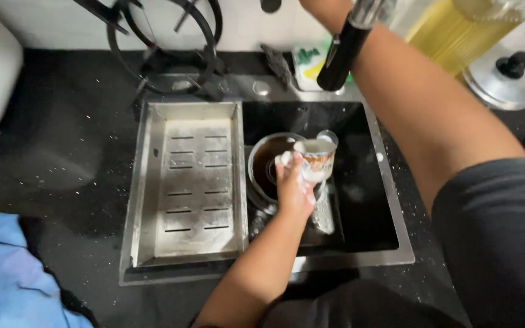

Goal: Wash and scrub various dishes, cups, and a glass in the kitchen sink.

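My left hand (295, 185) is soapy, fingers wrapped tight around a mug (316, 159), holding it over the sink (390, 200). Mug is white with an orange-brown pattern, tilted, mouth toward the back wall. Foam on my fingers (285, 159) and on the mug rim.

Just left of the mug, touching or nearly so: a steel pot (267, 170), dark inside, sitting in the black basin. Something shiny lies below my hand in the basin, can't tell what.

My right arm (420, 109) reaches up across the basin to the top edge of frame; the hand itself is cut off, so can't tell its grip. The black faucet (343, 58) sits alongside that arm.

Left half of the sink: slotted steel drain tray (195, 182), wet. Behind the sink a sponge (307, 64), a wire rack (165, 42). Pot lid (505, 82) on the counter far right, blue cloth (7, 273) bottom left.
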